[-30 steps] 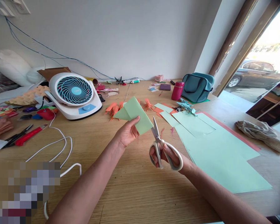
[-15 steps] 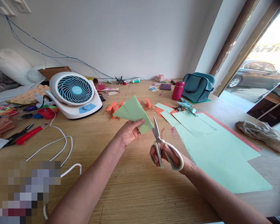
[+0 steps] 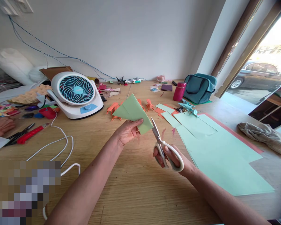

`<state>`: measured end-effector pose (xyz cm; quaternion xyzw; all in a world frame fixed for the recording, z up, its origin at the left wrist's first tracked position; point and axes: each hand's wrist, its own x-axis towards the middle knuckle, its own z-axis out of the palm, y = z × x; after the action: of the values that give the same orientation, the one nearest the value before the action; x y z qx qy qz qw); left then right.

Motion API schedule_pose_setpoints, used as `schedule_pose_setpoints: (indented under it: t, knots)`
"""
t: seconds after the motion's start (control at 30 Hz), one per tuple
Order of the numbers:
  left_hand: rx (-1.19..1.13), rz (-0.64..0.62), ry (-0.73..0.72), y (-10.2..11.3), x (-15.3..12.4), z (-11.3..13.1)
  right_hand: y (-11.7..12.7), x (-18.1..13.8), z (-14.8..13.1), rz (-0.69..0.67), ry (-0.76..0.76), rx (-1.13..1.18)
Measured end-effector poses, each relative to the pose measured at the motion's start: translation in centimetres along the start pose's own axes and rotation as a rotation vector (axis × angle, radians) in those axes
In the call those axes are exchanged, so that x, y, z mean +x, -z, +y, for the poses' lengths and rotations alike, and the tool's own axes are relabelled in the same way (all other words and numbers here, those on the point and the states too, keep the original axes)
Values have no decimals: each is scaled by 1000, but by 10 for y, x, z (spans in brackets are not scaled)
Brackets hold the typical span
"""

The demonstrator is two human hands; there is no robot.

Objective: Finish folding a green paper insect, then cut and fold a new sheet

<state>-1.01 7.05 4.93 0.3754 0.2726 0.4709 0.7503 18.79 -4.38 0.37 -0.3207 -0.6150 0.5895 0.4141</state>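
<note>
My left hand (image 3: 128, 131) pinches a folded light-green sheet of paper (image 3: 133, 107) by its lower edge, thumb on top, raised above the table. Its outline is roughly triangular with a point toward the left. My right hand (image 3: 170, 156) has its fingers through the white handles of a pair of scissors (image 3: 157, 132). The blades point up and left, slightly parted, their tips close to the paper's right corner. Behind the folded sheet lie several orange paper figures (image 3: 149, 104), partly hidden by it.
Large pale-green sheets (image 3: 224, 156) spread over the right side. A teal bag (image 3: 199, 89), a pink bottle (image 3: 179, 91) and blue paper figures (image 3: 187, 105) stand behind them. At left are a fan (image 3: 77, 93), a white cable (image 3: 67, 140), a red-handled knife (image 3: 30, 135) and another person's hand (image 3: 1, 125).
The scissors have moved slightly right and their blades have come closer together. My left hand and the folded paper have shifted a little to the left.
</note>
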Motion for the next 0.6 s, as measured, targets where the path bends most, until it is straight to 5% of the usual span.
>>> schedule_pose_setpoints:
  t: [0.6]
  knots:
    - [3,-1,27,2,0,3,-9,-1,-4,32,-6,39]
